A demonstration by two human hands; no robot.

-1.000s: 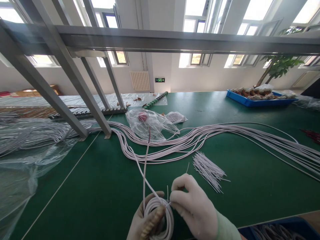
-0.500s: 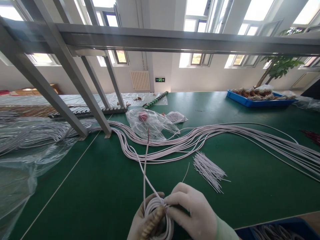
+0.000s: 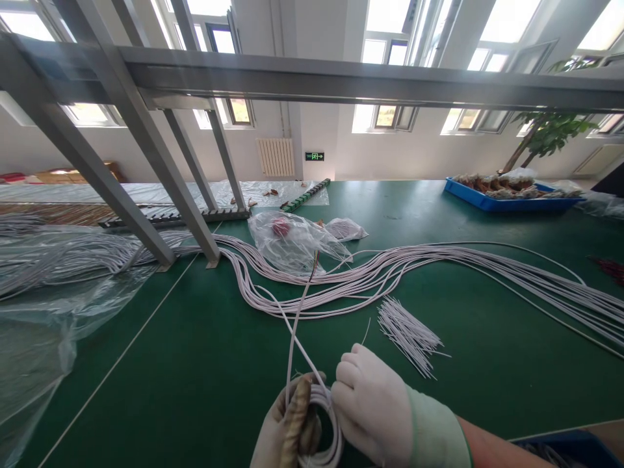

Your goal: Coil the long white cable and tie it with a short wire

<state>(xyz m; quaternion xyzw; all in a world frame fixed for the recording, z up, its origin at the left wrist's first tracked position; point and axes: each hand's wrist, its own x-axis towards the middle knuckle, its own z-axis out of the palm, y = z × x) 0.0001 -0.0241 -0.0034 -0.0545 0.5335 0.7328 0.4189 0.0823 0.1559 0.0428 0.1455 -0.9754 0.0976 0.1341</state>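
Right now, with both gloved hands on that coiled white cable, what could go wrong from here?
1. The coiled cable is pinched between the left hand and right hand; a slackened grip could let the loops spring apart.
2. Its free end sticks up toward the long cable bundle and the plastic bag, and might snag there.
3. The pile of short white ties lies close by the right hand; a sweep could scatter them.

both hands wear thin, pale, whitish gloves, the right hand (image 3: pixel 375 409) with a light green knitted cuff (bare forearm behind it), the left hand (image 3: pixel 287 429) with a ribbed, brownish, worn-looking patch along one finger.
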